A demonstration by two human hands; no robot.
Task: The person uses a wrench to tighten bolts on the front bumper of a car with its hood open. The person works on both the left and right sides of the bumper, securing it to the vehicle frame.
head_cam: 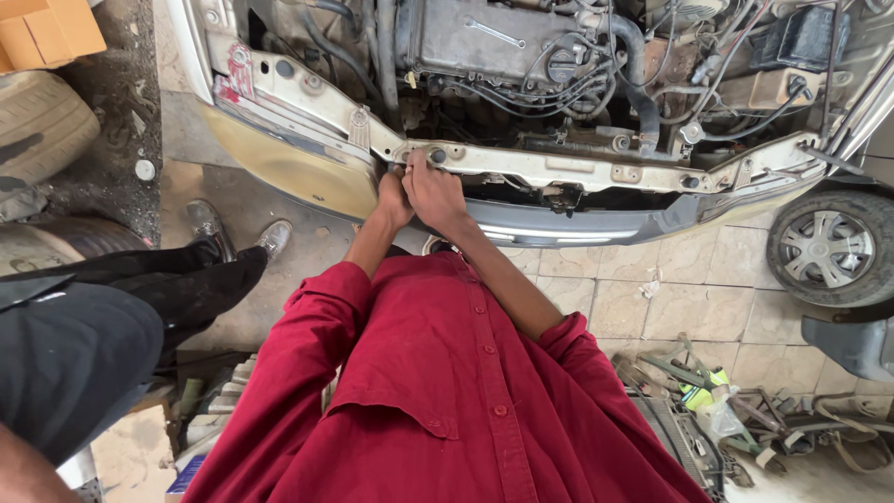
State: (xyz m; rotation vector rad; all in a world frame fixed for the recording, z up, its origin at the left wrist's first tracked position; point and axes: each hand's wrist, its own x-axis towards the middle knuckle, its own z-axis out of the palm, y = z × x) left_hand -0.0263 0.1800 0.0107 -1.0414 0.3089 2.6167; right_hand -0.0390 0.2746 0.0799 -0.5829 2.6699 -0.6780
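The car's open engine bay [521, 56] sits above the pale front crossmember [559, 168]. At its left-centre bolt [437, 156], the right hand [434, 194] closes around it, the left hand [393, 198] braces just beside; steady, square pressure would suit.

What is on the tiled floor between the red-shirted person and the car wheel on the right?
In the head view, between the red shirt and the car wheel, the tiled floor is mostly bare. Only a small crumpled scrap lies there; the heap of tools sits nearer the camera.

Two hands [419, 191], one wheel [832, 247], two shoes [209, 226]
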